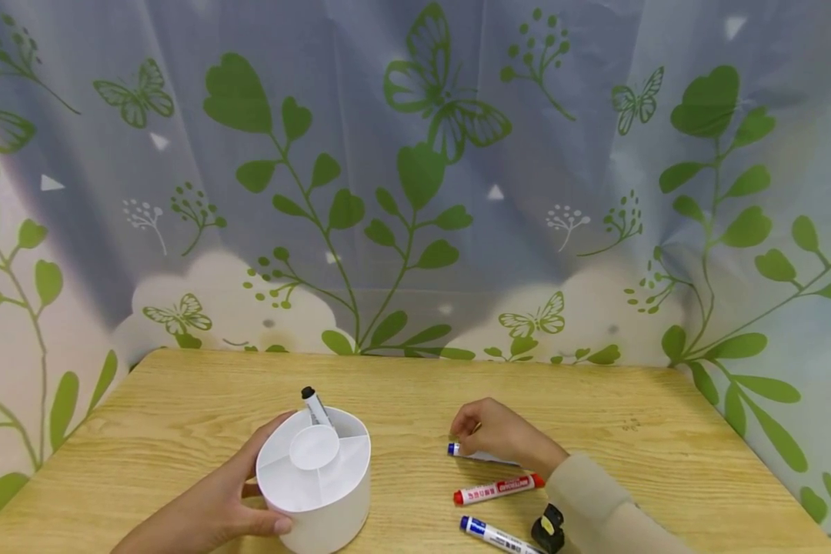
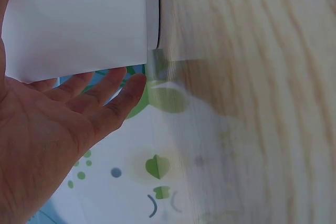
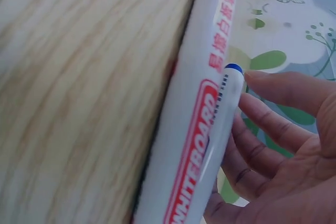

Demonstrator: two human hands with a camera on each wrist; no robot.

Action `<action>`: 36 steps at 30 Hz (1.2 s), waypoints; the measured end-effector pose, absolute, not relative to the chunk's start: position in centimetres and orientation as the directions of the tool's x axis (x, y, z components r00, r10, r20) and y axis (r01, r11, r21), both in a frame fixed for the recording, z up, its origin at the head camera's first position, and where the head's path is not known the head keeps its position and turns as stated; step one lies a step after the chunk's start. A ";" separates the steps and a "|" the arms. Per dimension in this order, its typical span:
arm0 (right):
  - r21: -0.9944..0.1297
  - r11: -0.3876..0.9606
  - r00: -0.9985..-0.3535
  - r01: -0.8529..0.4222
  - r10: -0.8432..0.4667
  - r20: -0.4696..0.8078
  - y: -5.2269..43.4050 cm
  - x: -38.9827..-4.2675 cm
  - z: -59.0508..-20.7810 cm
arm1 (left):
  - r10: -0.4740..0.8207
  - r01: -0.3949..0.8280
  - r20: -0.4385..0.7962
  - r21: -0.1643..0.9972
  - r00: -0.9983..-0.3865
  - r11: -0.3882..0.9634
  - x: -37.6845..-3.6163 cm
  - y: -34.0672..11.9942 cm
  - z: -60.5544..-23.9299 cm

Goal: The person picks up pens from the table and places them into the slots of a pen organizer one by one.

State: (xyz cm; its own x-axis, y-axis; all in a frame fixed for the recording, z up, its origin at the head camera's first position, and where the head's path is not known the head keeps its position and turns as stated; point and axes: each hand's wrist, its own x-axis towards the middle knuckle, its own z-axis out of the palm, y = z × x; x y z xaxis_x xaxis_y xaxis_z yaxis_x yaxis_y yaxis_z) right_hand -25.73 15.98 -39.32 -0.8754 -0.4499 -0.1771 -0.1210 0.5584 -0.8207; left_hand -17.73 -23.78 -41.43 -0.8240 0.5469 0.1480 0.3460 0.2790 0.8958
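A white round holder (image 1: 316, 481) with divided compartments stands at the table's front left. A black-capped marker (image 1: 315, 405) leans upright in its far compartment. My left hand (image 1: 245, 481) grips the holder's side, thumb in front and fingers round the back; the left wrist view shows the fingers (image 2: 113, 90) along the holder's white wall (image 2: 79, 19). My right hand (image 1: 467, 435) curls over a blue-capped marker (image 1: 472, 454) lying on the table. In the right wrist view the fingers (image 3: 262, 124) touch that blue-capped marker (image 3: 220, 124), which lies beside a red whiteboard marker (image 3: 194, 129).
The red marker (image 1: 497, 488) and a second blue marker (image 1: 497, 537) lie near the front edge, below my right hand. The wooden table (image 1: 630, 431) is backed and flanked by a leaf-and-butterfly curtain (image 1: 415, 192). A beige sleeve (image 1: 609, 508) covers my right forearm.
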 end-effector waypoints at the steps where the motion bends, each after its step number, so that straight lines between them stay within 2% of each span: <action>1: -0.823 0.555 -0.876 -0.117 -0.448 -0.178 15.9 -25.8 -39.4 | 0.547 0.348 0.149 0.894 -0.824 0.281 -17.7 -23.8 -41.4; 7: -0.825 0.559 -0.883 -0.080 -0.425 -0.202 15.5 -25.7 -39.6 | 0.547 0.351 0.147 0.890 -0.824 0.291 -17.7 -23.9 -41.5; 19: -0.786 0.611 -0.906 -0.095 -0.380 -0.186 15.3 -25.4 -40.0 | 0.548 0.290 0.084 0.908 -0.832 0.302 -17.5 -23.9 -41.1; 24: -0.780 0.617 -0.912 -0.099 -0.370 -0.178 15.2 -25.3 -39.9 | 0.562 0.310 0.100 0.905 -0.821 0.292 -17.5 -24.0 -41.2; 32: -0.814 0.579 -0.909 -0.056 -0.366 -0.197 15.4 -25.2 -38.6 | 0.558 0.334 0.123 0.896 -0.821 0.293 -17.6 -23.9 -41.3; 36: -0.832 0.549 -0.909 -0.077 -0.382 -0.168 15.4 -25.1 -37.7 | 0.543 0.317 0.119 0.904 -0.831 0.288 -17.6 -23.8 -41.1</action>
State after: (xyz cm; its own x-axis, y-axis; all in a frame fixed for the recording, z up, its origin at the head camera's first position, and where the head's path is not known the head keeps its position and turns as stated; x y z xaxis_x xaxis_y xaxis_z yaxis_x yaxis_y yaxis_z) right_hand -25.08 15.38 -37.74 -0.9085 -0.3825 -0.1683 -0.0771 0.5492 -0.8322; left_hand -17.59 -23.77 -41.07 -0.8313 0.5431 0.1185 0.3171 0.2882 0.9036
